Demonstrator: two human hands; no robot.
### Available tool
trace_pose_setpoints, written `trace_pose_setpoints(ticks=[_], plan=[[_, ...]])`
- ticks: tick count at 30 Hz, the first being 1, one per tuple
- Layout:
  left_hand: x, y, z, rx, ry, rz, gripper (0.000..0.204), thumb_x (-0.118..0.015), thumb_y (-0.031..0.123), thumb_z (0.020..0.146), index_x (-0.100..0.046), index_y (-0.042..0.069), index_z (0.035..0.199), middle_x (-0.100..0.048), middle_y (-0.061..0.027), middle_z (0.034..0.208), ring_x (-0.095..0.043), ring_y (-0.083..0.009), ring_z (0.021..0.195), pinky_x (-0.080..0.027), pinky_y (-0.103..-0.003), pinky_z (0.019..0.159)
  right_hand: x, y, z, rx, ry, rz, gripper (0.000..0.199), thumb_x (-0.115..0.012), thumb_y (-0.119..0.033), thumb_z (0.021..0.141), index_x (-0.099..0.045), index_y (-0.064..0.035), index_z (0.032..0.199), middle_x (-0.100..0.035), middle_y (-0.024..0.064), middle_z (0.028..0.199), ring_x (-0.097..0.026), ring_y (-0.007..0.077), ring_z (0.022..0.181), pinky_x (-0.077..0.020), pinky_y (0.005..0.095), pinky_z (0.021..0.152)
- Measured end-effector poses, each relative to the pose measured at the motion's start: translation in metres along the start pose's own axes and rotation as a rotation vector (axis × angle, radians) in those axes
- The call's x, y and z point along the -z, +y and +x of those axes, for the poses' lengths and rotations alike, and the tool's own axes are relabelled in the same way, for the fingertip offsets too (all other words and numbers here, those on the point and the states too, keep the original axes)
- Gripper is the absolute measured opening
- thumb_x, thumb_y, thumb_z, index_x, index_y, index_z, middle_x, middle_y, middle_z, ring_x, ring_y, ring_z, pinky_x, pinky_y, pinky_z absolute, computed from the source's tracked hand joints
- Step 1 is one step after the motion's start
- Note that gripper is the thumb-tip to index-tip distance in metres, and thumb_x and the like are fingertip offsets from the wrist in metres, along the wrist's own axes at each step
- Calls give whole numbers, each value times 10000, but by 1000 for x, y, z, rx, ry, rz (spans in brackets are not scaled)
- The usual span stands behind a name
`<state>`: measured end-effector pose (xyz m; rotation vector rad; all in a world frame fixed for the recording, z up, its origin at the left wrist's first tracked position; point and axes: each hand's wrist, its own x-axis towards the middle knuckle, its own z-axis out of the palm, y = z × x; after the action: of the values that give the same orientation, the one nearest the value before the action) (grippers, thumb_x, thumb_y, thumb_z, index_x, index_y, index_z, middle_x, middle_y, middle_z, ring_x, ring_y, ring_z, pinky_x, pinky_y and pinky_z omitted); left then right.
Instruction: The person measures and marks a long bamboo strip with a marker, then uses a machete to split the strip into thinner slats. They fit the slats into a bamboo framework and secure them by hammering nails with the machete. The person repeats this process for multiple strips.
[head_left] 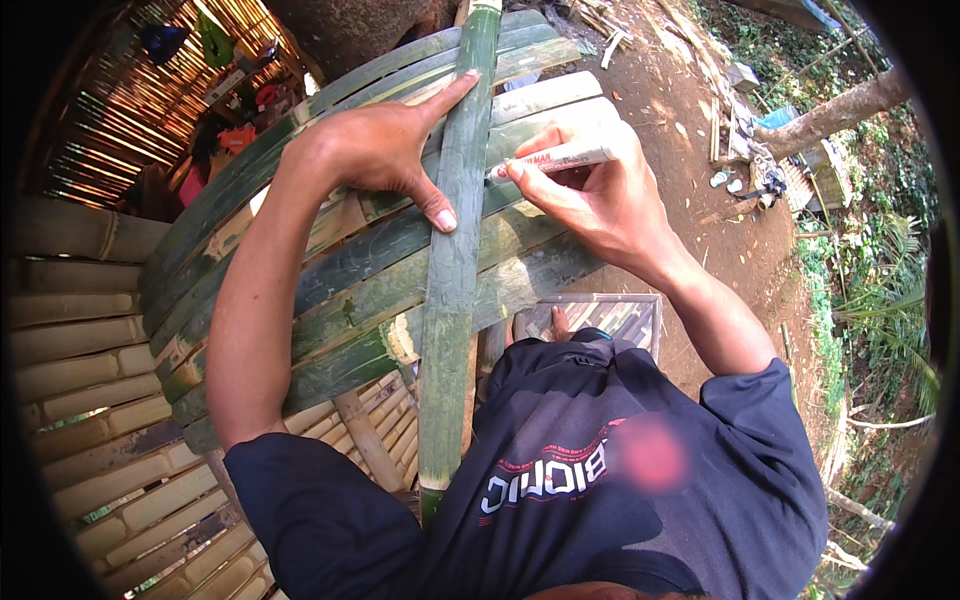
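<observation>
The left hand (pixel 385 150) is found spread wide, its thumb and forefinger extended well apart, with both tips laid on the face of a long green bamboo strip (pixel 455 260). The remaining fingers are hidden behind the hand, so their hold cannot be told. By the right hand (pixel 605 195), a white marker pen (pixel 570 156) is gripped between thumb and fingers, its tip directed leftward at the strip's near edge. Whether that edge is touched by the tip cannot be told.

The strip is positioned between the two hands, just left of the right hand, and is extended above and well below both. Beneath the hands and the strip, a row of green bamboo slats (pixel 370 290) is laid crosswise, with narrow gaps seen between some of them.

Below the hands, a dark T-shirt (pixel 720 480) is worn by the person, and a bare foot (pixel 560 320) is noted on a small slatted platform (pixel 640 325). Below and left of the left hand, pale bamboo poles (pixel 100 370) are set side by side. Farther out, beyond the right hand, a pair of sandals (pixel 720 179) is seen on bare earth (pixel 690 210), and a tree trunk (pixel 840 115) is noted farther right.
</observation>
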<state>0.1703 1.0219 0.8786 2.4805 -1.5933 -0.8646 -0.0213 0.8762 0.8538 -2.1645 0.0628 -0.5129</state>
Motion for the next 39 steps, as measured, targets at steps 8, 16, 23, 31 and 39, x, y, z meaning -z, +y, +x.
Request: trace_pose_setpoints(ticks=[8,16,23,31,39], plan=[[-4,-7,4,-94,44,-8,1507,-942,513,413,-28,222,1575,-486,-306,1387,-521,-432,1249,-443,-465,1021,0,-5,-11,48,-21,-28,168,-722,-159,862,-714,9,871,-659,65,686,-617,96,602,-477,257,555],[-4,-8,1,-112,68,10,1490,-935,523,427,-33,225,1574,-538,-317,1320,-557,-450,1192,-458,-476,992,0,-19,-21,-51,-17,59,156,-737,-152,867,-721,3,864,-632,41,675,-578,86,613,-448,242,571],[-5,-5,1,-121,85,12,1480,-938,514,433,-37,239,1575,-571,-316,1272,-567,-452,1175,-462,-477,978,-4,-13,-27,-3,-9,76,170,-731,-157,876,-711,12,875,-632,41,676,-577,80,602,-451,244,558],[-11,-13,3,-164,142,15,1481,-940,512,423,-43,259,1575,-539,-327,1311,-555,-446,1202,-457,-475,992,-9,-12,-26,-44,-18,69,170,-728,-148,860,-705,20,880,-655,66,696,-614,90,598,-467,257,546],[-6,-8,2,-146,113,12,1476,-940,510,425,-47,266,1575,-479,-282,1412,-517,-430,1261,-441,-458,1031,-9,-16,-31,-39,-19,54,153,-729,-136,851,-712,13,880,-667,74,712,-626,114,587,-472,264,543]])
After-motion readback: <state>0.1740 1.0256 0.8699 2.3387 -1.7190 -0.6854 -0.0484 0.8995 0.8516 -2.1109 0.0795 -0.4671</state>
